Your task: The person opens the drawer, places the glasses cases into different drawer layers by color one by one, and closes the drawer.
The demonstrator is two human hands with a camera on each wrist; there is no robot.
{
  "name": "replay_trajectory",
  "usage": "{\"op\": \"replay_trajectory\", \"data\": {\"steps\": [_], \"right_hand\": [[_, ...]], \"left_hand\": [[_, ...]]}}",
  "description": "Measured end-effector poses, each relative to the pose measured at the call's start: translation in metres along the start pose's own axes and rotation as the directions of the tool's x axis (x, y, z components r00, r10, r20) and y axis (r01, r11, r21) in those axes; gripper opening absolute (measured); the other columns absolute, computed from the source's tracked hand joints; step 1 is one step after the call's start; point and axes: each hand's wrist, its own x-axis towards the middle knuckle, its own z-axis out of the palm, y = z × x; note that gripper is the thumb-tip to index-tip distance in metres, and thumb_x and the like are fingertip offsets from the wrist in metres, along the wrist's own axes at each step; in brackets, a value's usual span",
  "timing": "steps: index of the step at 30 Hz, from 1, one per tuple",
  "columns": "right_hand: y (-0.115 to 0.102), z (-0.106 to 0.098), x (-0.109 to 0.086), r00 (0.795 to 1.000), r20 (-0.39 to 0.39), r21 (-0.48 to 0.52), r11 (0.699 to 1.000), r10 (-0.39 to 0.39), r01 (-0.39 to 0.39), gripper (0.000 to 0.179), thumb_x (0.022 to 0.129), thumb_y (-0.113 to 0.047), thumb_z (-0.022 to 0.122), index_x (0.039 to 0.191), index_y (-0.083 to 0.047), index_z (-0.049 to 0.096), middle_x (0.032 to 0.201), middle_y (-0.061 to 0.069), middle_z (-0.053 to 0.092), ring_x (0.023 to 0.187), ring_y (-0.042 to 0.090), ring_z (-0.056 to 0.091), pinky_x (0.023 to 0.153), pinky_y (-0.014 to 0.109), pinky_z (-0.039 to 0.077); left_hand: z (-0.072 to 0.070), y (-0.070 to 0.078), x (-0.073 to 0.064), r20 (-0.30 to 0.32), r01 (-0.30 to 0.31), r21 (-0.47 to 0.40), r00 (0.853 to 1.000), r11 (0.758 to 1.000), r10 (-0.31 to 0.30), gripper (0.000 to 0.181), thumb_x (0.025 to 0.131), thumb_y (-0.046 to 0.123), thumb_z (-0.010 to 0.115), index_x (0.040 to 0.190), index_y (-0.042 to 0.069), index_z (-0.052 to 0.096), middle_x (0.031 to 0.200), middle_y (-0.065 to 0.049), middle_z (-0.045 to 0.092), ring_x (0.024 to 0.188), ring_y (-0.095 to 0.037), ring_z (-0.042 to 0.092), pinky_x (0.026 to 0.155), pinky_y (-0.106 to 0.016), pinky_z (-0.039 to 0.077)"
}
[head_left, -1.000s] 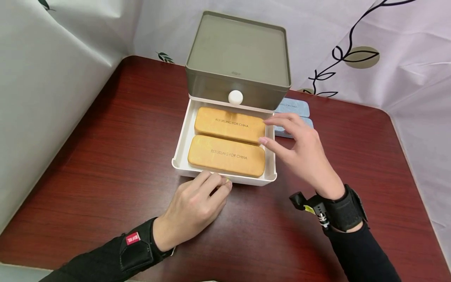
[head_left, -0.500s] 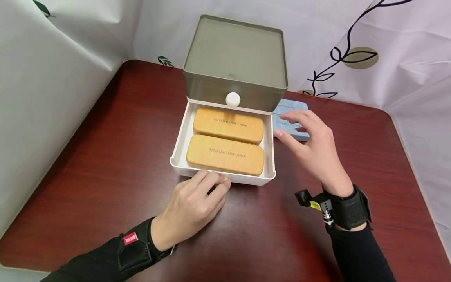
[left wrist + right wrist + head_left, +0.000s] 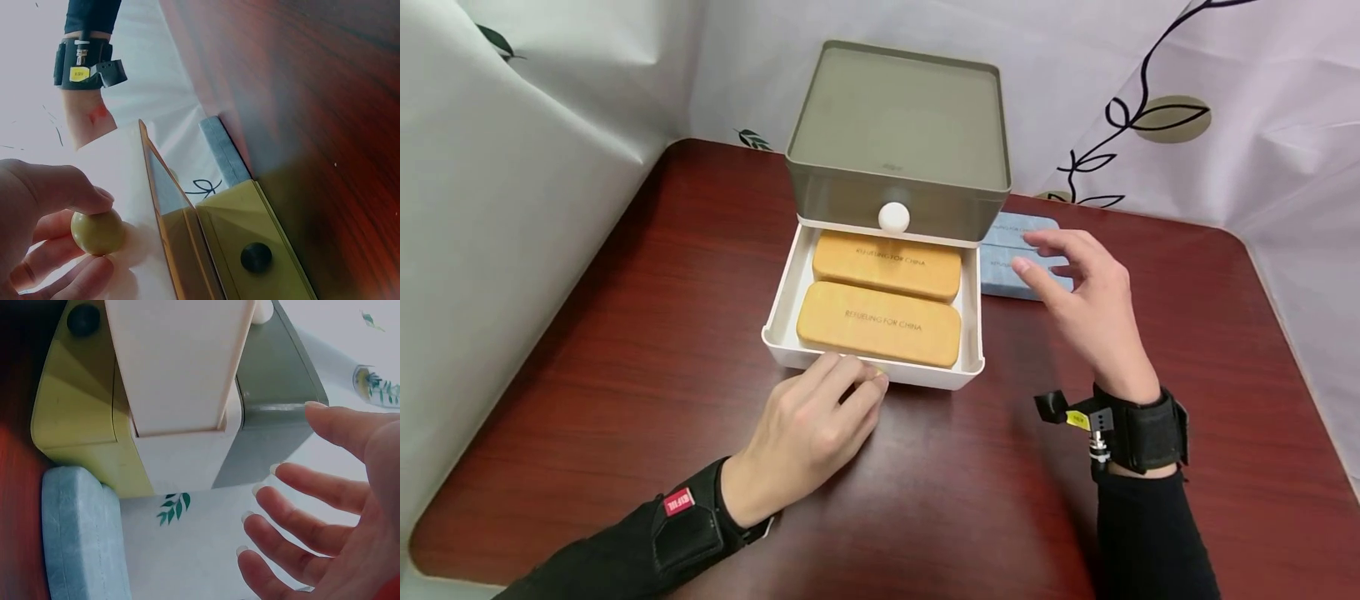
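Observation:
Two orange-yellow cases, a rear one [image 3: 887,267] and a front one [image 3: 880,323], lie side by side in the white pulled-out drawer [image 3: 781,321]. My left hand [image 3: 820,429] is at the drawer's front and pinches its round olive knob [image 3: 98,233] between thumb and fingers, as the left wrist view shows. To the right of the drawer, my right hand [image 3: 1093,300] hovers with spread, relaxed fingers, holding nothing. Beneath its fingertips in the head view, two blue cases [image 3: 1018,260] lie on the table, partly hidden by the hand and the cabinet.
The drawer belongs to a grey-green cabinet [image 3: 898,117], with a white knob [image 3: 893,217] on its upper drawer. Below sits a yellow-green drawer [image 3: 231,231] with a dark knob [image 3: 256,257]. A white patterned curtain [image 3: 1285,125] borders the reddish-brown table [image 3: 625,333].
My right hand has moved right, away from the yellow cases, to over the blue ones. The drawer has slid slightly inward, its rear case now partly under the cabinet. My left hand keeps its pinch.

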Motion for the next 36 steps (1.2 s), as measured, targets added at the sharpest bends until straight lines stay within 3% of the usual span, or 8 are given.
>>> {"op": "replay_trajectory", "data": {"steps": [16,29,36], "right_hand": [[0.0,-0.003,0.001,0.997,-0.001,-0.011,0.997,0.078,-0.078,0.035,0.088,-0.036,0.068,0.121,-0.026,0.066,0.12,-0.004,0.061,0.104,-0.002,0.056,0.084,0.017,0.041],[0.002,-0.002,0.003,0.998,0.005,-0.011,0.998,0.064,-0.064,0.035,0.088,-0.033,0.069,0.122,-0.023,0.067,0.118,-0.003,0.061,0.104,0.0,0.056,0.085,0.017,0.042],[0.0,0.002,0.005,0.998,0.055,-0.019,0.999,0.032,-0.031,0.034,0.089,-0.032,0.068,0.121,-0.021,0.066,0.117,-0.002,0.062,0.106,0.003,0.053,0.091,0.02,0.042]], "left_hand": [[0.002,-0.017,0.006,0.033,0.005,0.01,0.999,1.0,-0.005,0.015,0.087,0.003,0.055,0.089,0.003,0.07,0.079,-0.003,0.059,0.068,-0.016,0.053,0.052,-0.026,0.049],[0.004,-0.022,0.008,0.054,0.005,0.006,0.999,1.0,-0.006,0.013,0.086,0.004,0.057,0.09,0.004,0.069,0.079,-0.002,0.057,0.069,-0.017,0.053,0.052,-0.027,0.049],[0.003,-0.026,0.006,0.072,0.017,0.005,0.997,1.0,-0.017,0.013,0.086,0.004,0.057,0.091,0.004,0.069,0.081,-0.002,0.058,0.071,-0.017,0.054,0.054,-0.027,0.049]]}}
